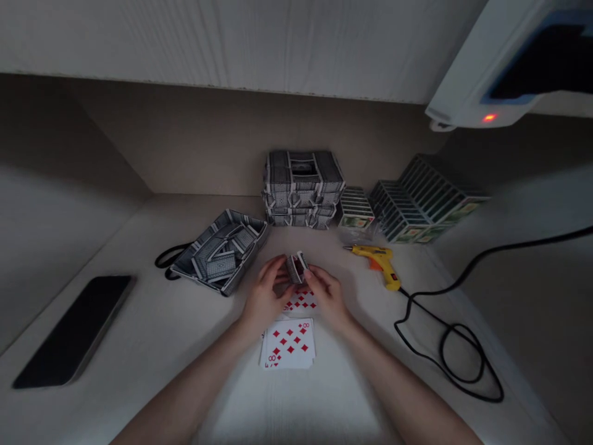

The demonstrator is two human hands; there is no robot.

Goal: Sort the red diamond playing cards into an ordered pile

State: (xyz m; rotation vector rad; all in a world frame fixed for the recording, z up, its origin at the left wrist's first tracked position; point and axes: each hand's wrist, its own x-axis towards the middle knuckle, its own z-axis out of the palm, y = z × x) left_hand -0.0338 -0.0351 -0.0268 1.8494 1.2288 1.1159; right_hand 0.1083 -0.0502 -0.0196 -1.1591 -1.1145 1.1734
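The left hand (pixel 269 287) and the right hand (pixel 325 287) were close together, both grasping a small folded piece of dark-patterned, white-edged card (pixel 296 269) between them. The left fingers curled about its left side, while the right thumb pressed near its right edge; red showed inside the fold.

Just below the hands, partly covered by them, was a white playing card with red diamonds (pixel 303 301). Nearer the person, between the forearms, lay a loose pile of white playing cards (pixel 290 343), the eight of diamonds uppermost.

Beside the left hand, a little beyond it, stood an open, black-and-white patterned tray (pixel 245 261) holding folded patterned card pieces (pixel 221 266). Black loops (pixel 172 252) stuck out past its far-left side. Well to the left of that hand was a flat black rectangular slab (pixel 76 330) like a phone.

Straight beyond both hands rose a stack of black-and-white patterned boxes (pixel 303 191). Farther right stood rows of slim boxes with green-marked ends (pixel 403 213). Near the right hand, to its upper right, lay a yellow glue gun with an orange trigger (pixel 382 259), black cable (pixel 509 247) looping away rightward.
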